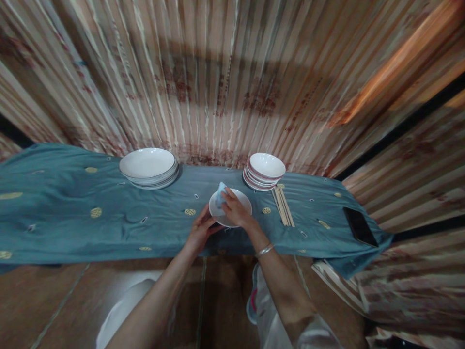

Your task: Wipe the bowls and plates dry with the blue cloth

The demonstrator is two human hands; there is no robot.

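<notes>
Cloth (221, 191) partly hidden by right hand (235, 209), curtain (203, 72) cropped above

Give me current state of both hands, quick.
Left hand: holding the white dish at its edge.
Right hand: holding a light blue cloth over the dish.

Two dish stacks (148, 164) — one cloth (220, 195), one phone (360, 227)

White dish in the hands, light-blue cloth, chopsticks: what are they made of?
White dish: probably glazed ceramic; smooth, even white surface, though plastic isn't ruled out.
Light-blue cloth: likely soft fabric, matte; bunched shape, no gloss. Weave too small to see.
Chopsticks: look like wood or bamboo, dull finish; pale tan colour suggests it.
</notes>
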